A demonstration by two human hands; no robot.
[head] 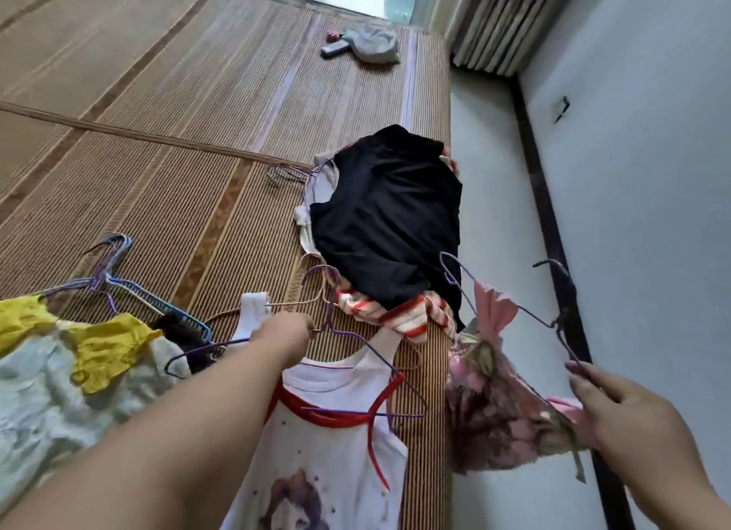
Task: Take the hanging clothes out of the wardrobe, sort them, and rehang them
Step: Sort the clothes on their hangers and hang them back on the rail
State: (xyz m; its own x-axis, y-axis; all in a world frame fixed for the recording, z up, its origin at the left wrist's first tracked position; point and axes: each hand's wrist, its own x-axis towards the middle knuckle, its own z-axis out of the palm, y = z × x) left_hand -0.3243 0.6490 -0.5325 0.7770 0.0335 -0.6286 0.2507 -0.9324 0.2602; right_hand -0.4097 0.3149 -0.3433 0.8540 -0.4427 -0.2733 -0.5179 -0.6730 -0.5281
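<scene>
My left hand (285, 330) pinches the neck of a purple wire hanger (358, 375) that carries a white top with red trim and a printed figure (332, 450), lying on the woven mat. My right hand (629, 419) grips a wire hanger (526, 312) with a pink floral garment (502, 423), held in the air beyond the mat's right edge. A black garment (387, 217) tops a pile with a red-and-white striped piece (399, 312). At the left lie a yellow garment (103, 347) and a pale green one (35, 403).
The brown woven mat (178, 166) covers a raised bed; its right edge drops to a white floor (498, 166) beside a white wall. Loose wire hangers (106, 272) lie at the left. A grey cloth (372, 43) and a remote (334, 49) sit at the far end.
</scene>
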